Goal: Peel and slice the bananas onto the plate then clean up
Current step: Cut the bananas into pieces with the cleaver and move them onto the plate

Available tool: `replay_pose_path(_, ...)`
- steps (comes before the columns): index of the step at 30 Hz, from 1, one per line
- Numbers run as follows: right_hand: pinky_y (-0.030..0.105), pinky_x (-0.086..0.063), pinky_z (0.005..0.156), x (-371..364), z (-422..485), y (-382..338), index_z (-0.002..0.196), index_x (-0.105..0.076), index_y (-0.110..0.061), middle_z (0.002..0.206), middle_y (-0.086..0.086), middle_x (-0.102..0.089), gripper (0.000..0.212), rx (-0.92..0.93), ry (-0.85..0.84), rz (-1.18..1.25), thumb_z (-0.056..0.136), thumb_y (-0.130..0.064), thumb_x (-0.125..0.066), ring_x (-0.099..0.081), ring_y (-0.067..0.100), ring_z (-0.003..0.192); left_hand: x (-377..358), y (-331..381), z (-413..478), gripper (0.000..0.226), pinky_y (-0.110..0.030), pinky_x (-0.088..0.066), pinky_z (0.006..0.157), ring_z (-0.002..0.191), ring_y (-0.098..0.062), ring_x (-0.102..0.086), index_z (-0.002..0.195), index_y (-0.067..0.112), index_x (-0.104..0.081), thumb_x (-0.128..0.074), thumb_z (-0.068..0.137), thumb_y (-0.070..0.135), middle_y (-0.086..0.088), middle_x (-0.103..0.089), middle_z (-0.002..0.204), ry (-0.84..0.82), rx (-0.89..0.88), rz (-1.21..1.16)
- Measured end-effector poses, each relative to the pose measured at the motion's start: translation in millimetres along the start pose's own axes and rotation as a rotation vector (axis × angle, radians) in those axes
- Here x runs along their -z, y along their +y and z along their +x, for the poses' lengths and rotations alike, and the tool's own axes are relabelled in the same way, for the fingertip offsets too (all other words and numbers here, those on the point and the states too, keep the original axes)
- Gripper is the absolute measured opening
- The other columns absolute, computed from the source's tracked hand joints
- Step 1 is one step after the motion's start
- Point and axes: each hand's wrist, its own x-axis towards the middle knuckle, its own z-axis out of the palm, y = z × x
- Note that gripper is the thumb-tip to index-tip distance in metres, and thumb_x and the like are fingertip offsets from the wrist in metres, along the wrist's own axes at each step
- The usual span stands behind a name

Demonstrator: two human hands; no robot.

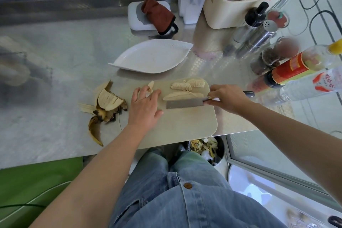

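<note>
A beige cutting board (185, 122) lies on the steel counter. At its far edge sit two sliced bananas (187, 84), and a whole peeled banana (182, 96) lies just in front of them. My right hand (228, 99) grips the handle of a cleaver (185, 104) whose blade rests beside the peeled banana. My left hand (145, 106) lies flat with spread fingers on the board's left part, over a strip of peel (150, 85). A pile of banana peels (104, 106) lies left of the board. The white leaf-shaped plate (153, 57) behind the board holds nothing.
Bottles, spice jars and a shaker (277, 55) crowd the counter's right side. A white box with a brown cloth (157, 15) sits at the back. A bin with scraps (207, 149) stands on the floor under the counter edge, by my knees.
</note>
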Motion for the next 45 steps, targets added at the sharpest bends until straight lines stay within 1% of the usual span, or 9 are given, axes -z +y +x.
replay_pose_path(6,0.030,-0.030,0.054,-1.9,14.5,0.2,0.088,-0.070,-0.011,0.085,0.006,-0.057,0.035,-0.147,0.053,-0.064,0.088,-0.045,-0.061,-0.059,0.030,0.069,-1.3,0.3,1.1,0.062,-0.042,-0.016,0.110,0.133,-0.025,-0.031,0.130,0.022,-0.046,-0.072,0.077,0.042,-0.005,-0.067,0.108,0.023,0.017,-0.043)
replay_pose_path(13,0.029,-0.037,0.054,1.5,6.6,-0.7,0.091,-0.073,-0.017,0.085,0.000,-0.060,0.034,0.009,-0.031,-0.048,0.087,-0.048,-0.059,-0.059,0.023,0.070,0.5,1.0,0.4,0.068,-0.042,-0.016,0.112,0.135,-0.024,-0.029,0.135,0.020,-0.043,-0.071,0.079,0.046,-0.006,-0.064,0.116,0.011,0.021,-0.022)
replay_pose_path(17,0.028,-0.030,0.054,-0.6,16.0,-7.1,0.097,-0.072,-0.019,0.088,0.003,-0.058,0.033,-0.140,0.061,-0.054,0.090,-0.047,-0.056,-0.060,0.027,0.074,0.8,1.5,0.6,0.064,-0.040,-0.012,0.111,0.135,-0.024,-0.027,0.132,0.023,-0.042,-0.071,0.079,0.045,-0.004,-0.064,0.116,0.010,0.037,-0.042)
replay_pose_path(23,0.029,-0.037,0.054,-2.6,13.7,-13.8,0.097,-0.073,-0.020,0.087,-0.001,-0.058,0.035,-0.081,-0.001,-0.028,0.089,-0.050,-0.056,-0.058,0.023,0.074,1.2,1.7,1.0,0.067,-0.039,-0.009,0.111,0.136,-0.024,-0.028,0.135,0.022,-0.042,-0.071,0.079,0.046,-0.004,-0.062,0.120,0.012,0.039,-0.032)
replay_pose_path(26,0.028,-0.033,0.054,-1.1,16.6,-17.1,0.099,-0.071,-0.019,0.085,-0.002,-0.054,0.035,-0.157,0.046,-0.020,0.091,-0.049,-0.054,-0.057,0.022,0.074,0.8,1.6,1.2,0.065,-0.039,-0.009,0.111,0.137,-0.024,-0.029,0.132,0.022,-0.042,-0.071,0.078,0.046,-0.003,-0.065,0.114,0.009,0.046,-0.046)
replay_pose_path(31,0.027,-0.028,0.051,0.2,15.9,-22.4,0.100,-0.072,-0.023,0.090,-0.001,-0.058,0.035,-0.088,-0.033,-0.040,0.090,-0.051,-0.053,-0.058,0.021,0.077,0.3,0.9,1.4,0.068,-0.039,-0.011,0.110,0.136,-0.023,-0.029,0.134,0.022,-0.043,-0.072,0.077,0.046,-0.003,-0.065,0.118,0.011,0.053,-0.034)
replay_pose_path(36,0.030,-0.033,0.057,2.4,23.7,-23.0,0.101,-0.069,-0.016,0.092,0.005,-0.057,0.037,-0.214,0.030,-0.052,0.092,-0.048,-0.053,-0.059,0.026,0.079,1.2,2.5,0.7,0.067,-0.038,-0.010,0.110,0.136,-0.024,-0.027,0.134,0.022,-0.041,-0.072,0.079,0.044,-0.004,-0.064,0.117,0.004,0.072,-0.058)
replay_pose_path(42,0.028,-0.030,0.052,-7.4,6.1,-18.0,0.095,-0.071,-0.014,0.081,0.002,-0.057,0.036,-0.217,0.091,0.096,0.091,-0.046,-0.055,-0.049,0.018,0.067,-1.1,-10.1,-6.7,0.078,-0.041,-0.021,0.109,0.134,-0.027,-0.033,0.139,0.021,-0.041,-0.077,0.074,0.043,-0.007,-0.052,0.136,0.012,-0.021,-0.202)
replay_pose_path(45,0.030,-0.033,0.051,-9.6,-0.1,-15.8,0.087,-0.071,-0.010,0.075,0.004,-0.058,0.037,-0.263,0.121,0.227,0.089,-0.045,-0.059,-0.052,0.020,0.066,2.2,-15.7,-13.9,0.060,-0.041,-0.042,0.090,0.104,-0.028,-0.051,0.117,0.014,-0.054,-0.073,0.074,0.050,-0.007,-0.059,0.115,0.183,0.012,-0.122)
